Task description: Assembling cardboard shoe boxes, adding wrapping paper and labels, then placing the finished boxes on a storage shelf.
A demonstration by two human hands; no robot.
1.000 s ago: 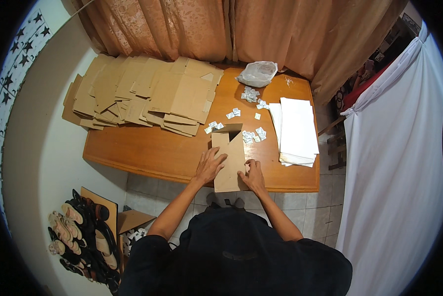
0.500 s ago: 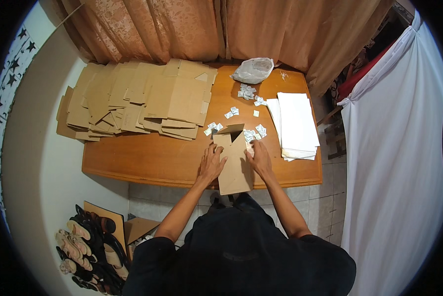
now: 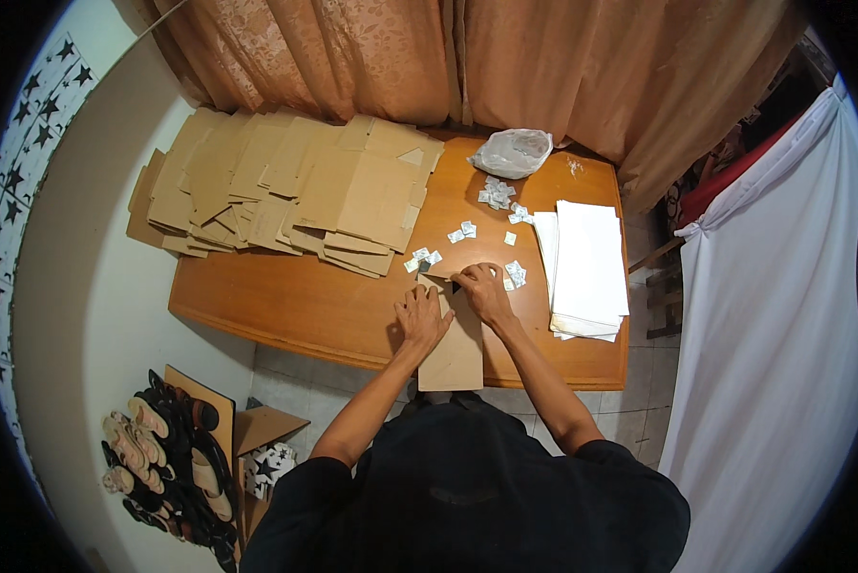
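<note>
The left hand (image 3: 421, 320) and right hand (image 3: 487, 292) are partly covering the cardboard box (image 3: 457, 355), the lower edge is cropping the black shirt (image 3: 467, 477)

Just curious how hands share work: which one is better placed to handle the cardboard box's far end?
Probably the right hand: its fingers are at the far end of the cardboard box, while the left hand rests nearer the body, along the box's left side.

The left hand (image 3: 423, 319) lies on a cardboard box (image 3: 459, 358); the right hand (image 3: 484, 292) touches its far flap (image 3: 434, 281), near small square sachets (image 3: 516, 274).
</note>
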